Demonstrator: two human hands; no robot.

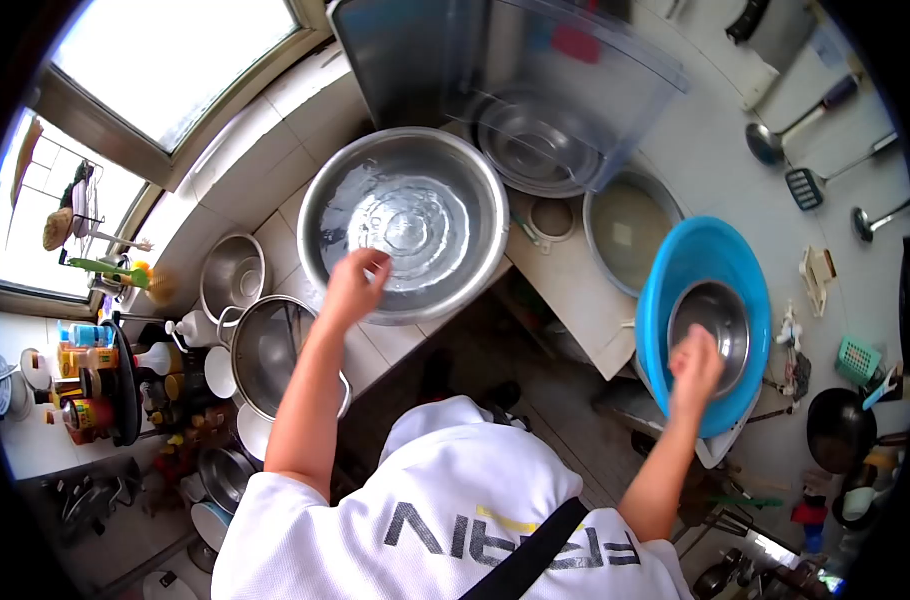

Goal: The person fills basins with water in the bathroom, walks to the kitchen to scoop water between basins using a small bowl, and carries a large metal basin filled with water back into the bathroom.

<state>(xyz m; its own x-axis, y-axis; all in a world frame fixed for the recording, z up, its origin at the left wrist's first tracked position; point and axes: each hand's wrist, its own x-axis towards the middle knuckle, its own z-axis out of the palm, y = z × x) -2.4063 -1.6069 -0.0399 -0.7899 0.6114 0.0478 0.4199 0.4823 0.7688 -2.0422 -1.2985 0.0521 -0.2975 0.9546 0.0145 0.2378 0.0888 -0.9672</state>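
Note:
My left hand (357, 285) is over the near edge of a large metal basin (320, 160) of rippling water. Its fingers are curled together, and I cannot make out anything in them. To the right, a steel bowl (737, 335) sits inside a blue plastic basin (710, 240). My right hand (695, 365) is closed in front of the bowl, slightly blurred. Whether it grips the bowl's rim or something small is hidden.
Left of the water basin are a steel bowl (233, 275) and a two-handled pot (270, 350). Behind stand a metal basin (540, 145) under a clear plastic panel (625, 90) and a pot of cloudy liquid (625, 230). Utensils such as a ladle (765, 145) hang on the right wall.

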